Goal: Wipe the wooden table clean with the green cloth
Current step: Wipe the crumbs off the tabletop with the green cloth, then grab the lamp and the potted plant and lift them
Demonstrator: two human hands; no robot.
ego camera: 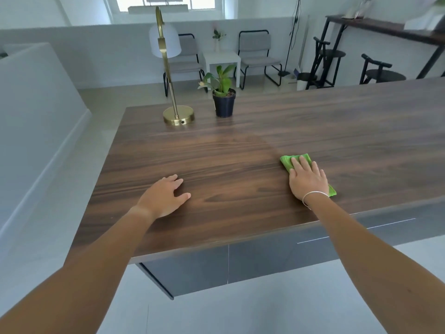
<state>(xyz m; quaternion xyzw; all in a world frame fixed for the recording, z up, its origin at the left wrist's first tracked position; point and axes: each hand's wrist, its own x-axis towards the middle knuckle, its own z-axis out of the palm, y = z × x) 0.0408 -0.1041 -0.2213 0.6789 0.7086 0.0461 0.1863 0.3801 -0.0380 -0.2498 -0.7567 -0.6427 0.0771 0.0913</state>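
Note:
The wooden table point(240, 150) has a dark brown grained top and fills the middle of the view. A folded green cloth point(289, 160) lies flat on it near the front edge, right of centre. My right hand point(307, 179) presses palm-down on the cloth, fingers extended, covering most of it; green shows past the fingertips and beside the wrist. My left hand point(166, 195) rests on the bare wood to the left, fingers slightly spread, holding nothing.
A brass lamp point(178, 115) with a white shade and a potted plant point(224, 102) stand near the table's far-left edge. Grey drawers point(265, 259) sit under the front edge. Chairs, a white side table and black stools stand beyond on the floor.

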